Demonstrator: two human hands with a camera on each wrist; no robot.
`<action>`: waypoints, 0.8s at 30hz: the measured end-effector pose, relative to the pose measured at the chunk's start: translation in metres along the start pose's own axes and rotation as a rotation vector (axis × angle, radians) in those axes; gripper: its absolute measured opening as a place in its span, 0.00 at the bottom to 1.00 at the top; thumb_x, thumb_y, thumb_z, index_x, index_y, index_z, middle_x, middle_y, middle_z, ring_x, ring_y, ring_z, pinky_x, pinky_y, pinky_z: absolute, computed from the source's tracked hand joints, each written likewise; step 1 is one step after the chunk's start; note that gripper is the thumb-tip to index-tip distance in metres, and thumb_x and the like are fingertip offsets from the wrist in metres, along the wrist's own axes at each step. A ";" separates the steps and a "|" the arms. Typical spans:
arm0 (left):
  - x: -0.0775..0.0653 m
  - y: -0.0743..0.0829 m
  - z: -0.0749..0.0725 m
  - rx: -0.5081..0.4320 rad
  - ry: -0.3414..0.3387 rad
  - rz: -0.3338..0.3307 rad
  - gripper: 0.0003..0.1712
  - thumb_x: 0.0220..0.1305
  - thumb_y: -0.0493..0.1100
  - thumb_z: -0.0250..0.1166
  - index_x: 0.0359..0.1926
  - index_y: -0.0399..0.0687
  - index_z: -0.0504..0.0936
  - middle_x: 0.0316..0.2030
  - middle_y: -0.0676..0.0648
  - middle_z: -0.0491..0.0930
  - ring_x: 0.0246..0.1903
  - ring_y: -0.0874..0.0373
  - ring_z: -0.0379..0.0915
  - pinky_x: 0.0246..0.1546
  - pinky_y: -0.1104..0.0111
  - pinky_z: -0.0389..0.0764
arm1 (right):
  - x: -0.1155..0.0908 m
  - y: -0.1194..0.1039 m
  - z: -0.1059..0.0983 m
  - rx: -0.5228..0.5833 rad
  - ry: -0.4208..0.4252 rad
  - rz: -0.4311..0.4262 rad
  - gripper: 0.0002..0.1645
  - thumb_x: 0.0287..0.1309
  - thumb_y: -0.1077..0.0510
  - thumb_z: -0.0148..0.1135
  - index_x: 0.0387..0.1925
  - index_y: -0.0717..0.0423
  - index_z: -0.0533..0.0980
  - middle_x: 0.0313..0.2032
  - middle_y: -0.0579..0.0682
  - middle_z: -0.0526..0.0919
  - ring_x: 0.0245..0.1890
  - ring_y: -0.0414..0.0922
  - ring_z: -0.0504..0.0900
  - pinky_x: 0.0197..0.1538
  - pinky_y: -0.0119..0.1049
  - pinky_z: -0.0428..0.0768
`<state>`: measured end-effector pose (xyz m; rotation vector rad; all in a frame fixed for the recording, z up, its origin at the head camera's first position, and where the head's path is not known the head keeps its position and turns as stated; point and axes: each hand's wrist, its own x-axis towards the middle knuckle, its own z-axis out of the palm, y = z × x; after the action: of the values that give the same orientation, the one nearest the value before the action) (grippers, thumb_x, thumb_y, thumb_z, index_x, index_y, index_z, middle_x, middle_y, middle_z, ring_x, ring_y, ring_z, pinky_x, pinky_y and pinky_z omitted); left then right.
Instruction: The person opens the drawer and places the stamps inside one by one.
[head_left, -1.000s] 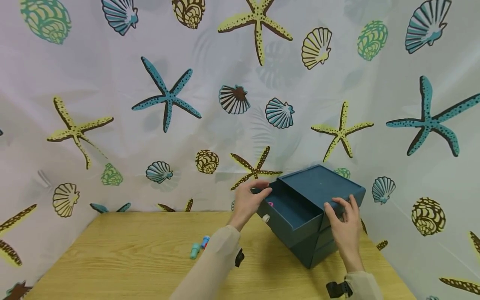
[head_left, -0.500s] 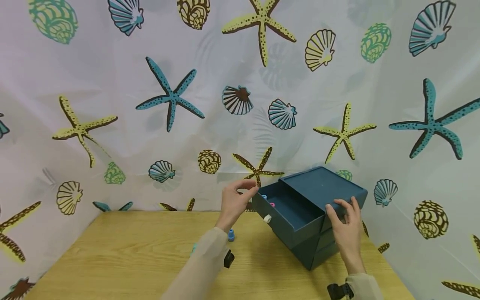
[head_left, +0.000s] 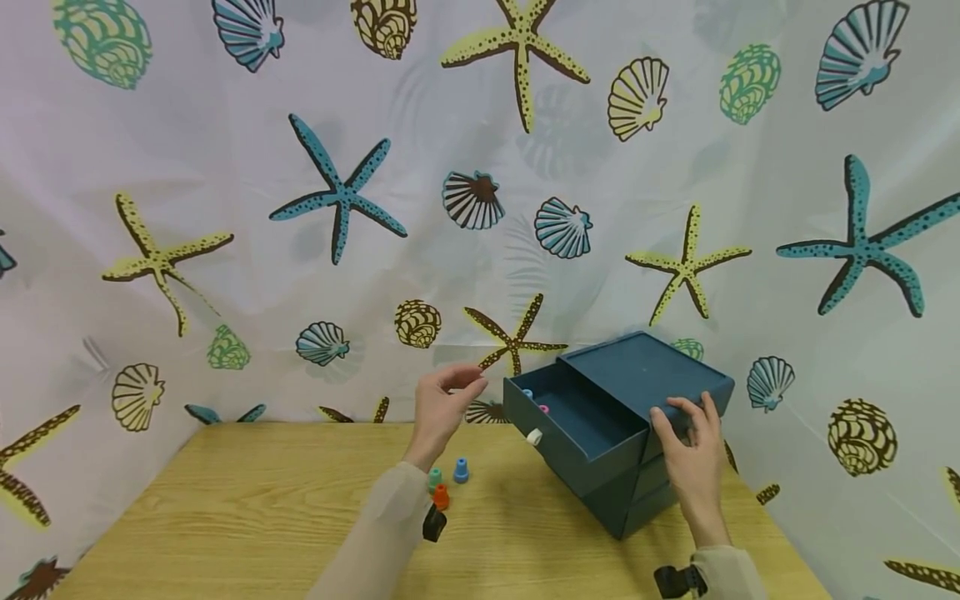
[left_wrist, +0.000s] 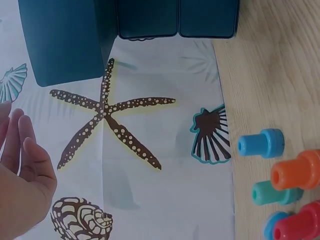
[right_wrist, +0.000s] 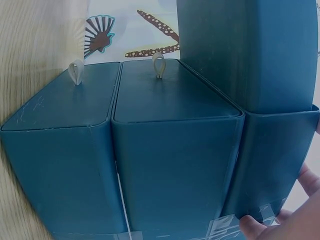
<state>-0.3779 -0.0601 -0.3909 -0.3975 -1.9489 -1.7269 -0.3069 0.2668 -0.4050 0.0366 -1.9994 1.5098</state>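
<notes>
A dark blue drawer cabinet (head_left: 645, 375) stands on the table at the right, its top drawer (head_left: 592, 417) pulled out toward the left. Inside that drawer, a small blue piece (head_left: 527, 393) and a pink piece (head_left: 543, 409) show near the front wall. My left hand (head_left: 442, 412) hovers left of the drawer, apart from it, fingers loosely bent around nothing. With bent fingers and thumb, my right hand (head_left: 693, 454) holds the cabinet's upper right edge; in the right wrist view its thumb (right_wrist: 251, 227) touches the side wall.
Several small stepped plastic pegs stand on the wooden table (head_left: 262, 492) beneath my left forearm: a blue peg (head_left: 461, 471), a green peg (head_left: 435, 477) and an orange peg (head_left: 441, 497). A red peg (left_wrist: 297, 225) shows in the left wrist view. A shell-patterned curtain (head_left: 420, 250) hangs behind.
My left hand has moved left, from over the drawer's front wall to beside it. The blue piece in the drawer and the pegs under the arm have come into sight. My right hand stays put.
</notes>
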 end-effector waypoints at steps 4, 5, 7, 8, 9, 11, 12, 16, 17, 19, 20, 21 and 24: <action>-0.001 -0.003 -0.006 0.011 -0.005 0.004 0.08 0.62 0.46 0.70 0.41 0.51 0.88 0.38 0.47 0.86 0.36 0.57 0.78 0.36 0.67 0.76 | 0.000 0.000 0.000 0.001 0.005 -0.012 0.25 0.64 0.48 0.64 0.57 0.57 0.74 0.78 0.49 0.41 0.77 0.56 0.43 0.74 0.58 0.53; -0.002 -0.004 -0.007 0.011 -0.009 0.003 0.08 0.62 0.47 0.70 0.41 0.52 0.88 0.37 0.48 0.86 0.36 0.55 0.79 0.36 0.67 0.76 | 0.001 0.000 0.000 0.001 0.004 -0.014 0.26 0.64 0.48 0.64 0.57 0.57 0.74 0.78 0.50 0.41 0.77 0.56 0.43 0.74 0.58 0.53; -0.003 -0.007 -0.010 -0.001 -0.018 -0.002 0.08 0.62 0.49 0.69 0.40 0.53 0.88 0.36 0.48 0.86 0.36 0.50 0.80 0.37 0.65 0.76 | 0.000 0.001 0.000 0.003 0.002 -0.018 0.26 0.64 0.48 0.64 0.57 0.57 0.74 0.78 0.50 0.41 0.77 0.56 0.43 0.74 0.58 0.52; -0.004 -0.008 -0.011 -0.008 -0.024 -0.004 0.09 0.63 0.50 0.69 0.40 0.53 0.88 0.35 0.48 0.86 0.37 0.47 0.80 0.38 0.65 0.77 | 0.000 0.001 0.000 0.004 0.002 -0.015 0.26 0.64 0.48 0.64 0.57 0.57 0.74 0.78 0.50 0.41 0.77 0.56 0.43 0.74 0.58 0.52; -0.004 -0.009 -0.013 -0.013 -0.028 -0.009 0.09 0.63 0.50 0.69 0.40 0.54 0.88 0.35 0.48 0.86 0.37 0.45 0.80 0.38 0.64 0.77 | 0.000 0.001 -0.001 0.007 0.003 -0.013 0.25 0.64 0.48 0.64 0.57 0.57 0.74 0.78 0.50 0.41 0.77 0.56 0.43 0.74 0.58 0.52; -0.005 -0.011 -0.015 -0.017 -0.031 -0.013 0.10 0.64 0.51 0.68 0.40 0.53 0.88 0.35 0.47 0.87 0.36 0.44 0.81 0.40 0.64 0.77 | 0.000 0.002 -0.001 0.010 0.005 -0.008 0.25 0.64 0.48 0.64 0.58 0.57 0.74 0.78 0.49 0.41 0.77 0.55 0.42 0.74 0.58 0.52; -0.006 -0.012 -0.017 -0.021 -0.030 -0.014 0.10 0.64 0.51 0.68 0.40 0.52 0.88 0.35 0.46 0.87 0.36 0.44 0.81 0.40 0.64 0.78 | -0.001 0.001 -0.001 0.012 0.006 -0.006 0.25 0.64 0.48 0.64 0.57 0.57 0.74 0.78 0.49 0.41 0.78 0.55 0.42 0.74 0.57 0.52; -0.011 -0.014 -0.024 -0.020 -0.022 -0.041 0.11 0.64 0.51 0.67 0.39 0.50 0.88 0.35 0.42 0.87 0.34 0.49 0.82 0.37 0.65 0.77 | -0.001 0.001 0.000 0.012 0.007 -0.008 0.26 0.64 0.49 0.64 0.57 0.58 0.74 0.78 0.50 0.41 0.78 0.55 0.42 0.74 0.57 0.52; -0.012 -0.015 -0.026 -0.025 -0.019 -0.053 0.11 0.64 0.50 0.67 0.39 0.50 0.88 0.35 0.42 0.87 0.34 0.48 0.82 0.37 0.65 0.77 | 0.000 0.001 0.000 0.012 0.006 -0.012 0.26 0.63 0.49 0.64 0.57 0.58 0.74 0.78 0.51 0.41 0.78 0.55 0.42 0.74 0.57 0.52; -0.015 -0.017 -0.030 -0.025 -0.013 -0.080 0.11 0.64 0.50 0.67 0.39 0.50 0.88 0.35 0.42 0.87 0.35 0.47 0.82 0.37 0.65 0.78 | 0.000 0.000 0.000 0.012 0.007 -0.019 0.26 0.63 0.50 0.64 0.57 0.59 0.74 0.78 0.51 0.41 0.78 0.55 0.42 0.74 0.58 0.52; -0.016 -0.018 -0.032 -0.027 -0.010 -0.089 0.11 0.64 0.50 0.67 0.40 0.49 0.88 0.35 0.43 0.87 0.36 0.45 0.82 0.39 0.65 0.78 | 0.000 0.001 0.000 0.013 0.008 -0.020 0.25 0.63 0.50 0.64 0.57 0.59 0.74 0.78 0.52 0.41 0.78 0.55 0.42 0.74 0.58 0.52; -0.017 -0.019 -0.034 -0.022 -0.007 -0.100 0.12 0.65 0.50 0.67 0.40 0.49 0.87 0.35 0.43 0.87 0.36 0.44 0.82 0.40 0.65 0.78 | 0.000 0.001 0.001 0.013 0.008 -0.022 0.25 0.63 0.50 0.64 0.57 0.59 0.74 0.78 0.52 0.41 0.78 0.56 0.42 0.74 0.58 0.52; -0.019 -0.022 -0.038 -0.011 -0.006 -0.121 0.12 0.65 0.51 0.66 0.40 0.48 0.87 0.34 0.44 0.87 0.37 0.44 0.82 0.44 0.65 0.77 | 0.000 0.000 0.001 0.011 0.011 -0.020 0.25 0.63 0.50 0.64 0.57 0.59 0.74 0.78 0.52 0.41 0.77 0.56 0.42 0.74 0.59 0.52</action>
<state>-0.3665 -0.0985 -0.4170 -0.2944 -2.0054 -1.8134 -0.3073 0.2661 -0.4056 0.0530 -1.9764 1.5055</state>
